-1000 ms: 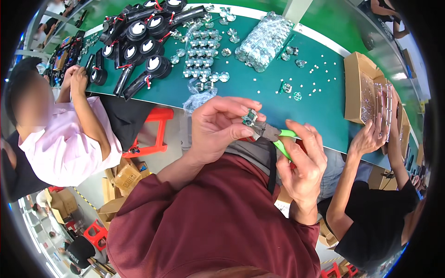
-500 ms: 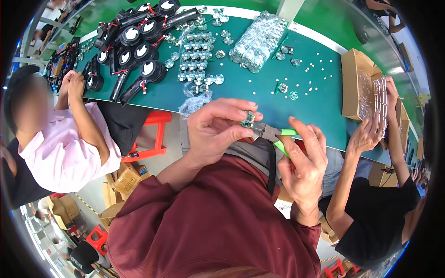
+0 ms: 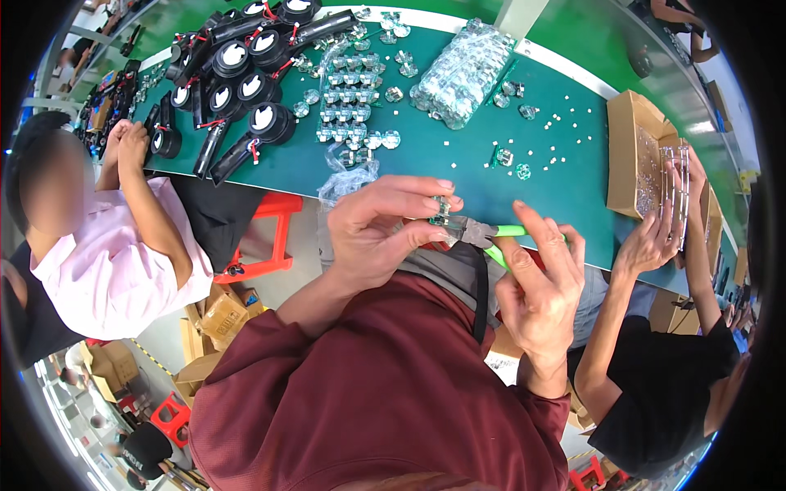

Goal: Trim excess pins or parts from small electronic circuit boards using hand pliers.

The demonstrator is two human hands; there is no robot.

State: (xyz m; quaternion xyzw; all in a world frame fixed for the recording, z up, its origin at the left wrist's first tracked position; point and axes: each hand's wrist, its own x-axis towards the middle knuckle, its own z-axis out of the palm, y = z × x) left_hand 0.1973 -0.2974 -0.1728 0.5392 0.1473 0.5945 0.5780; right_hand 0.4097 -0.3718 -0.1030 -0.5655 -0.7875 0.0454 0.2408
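Observation:
Between the thumb and fingers of my left hand (image 3: 378, 229) is a small green circuit board (image 3: 442, 211) with parts on it. My right hand (image 3: 540, 282) grips a pair of cutting pliers (image 3: 476, 232) with bright green handles. The jaws of the pliers reach to the lower right side of the board, close to my left thumb; whether they bite on anything is too small to tell. Both hands are held just off the table's near edge, in front of my body.
The green table (image 3: 426, 159) carries a bagged stack of boards (image 3: 463, 78), rows of small boards (image 3: 348, 94), scattered white bits (image 3: 557, 123) and black handled units (image 3: 262, 123). A cardboard box (image 3: 624, 155) stands right. Co-workers sit on both sides; the right one holds thin strips (image 3: 673, 196).
My hands stay almost in place, with the board and pliers held as before. My right fingers have shifted slightly on the green handles. The right co-worker's strips have turned a little.

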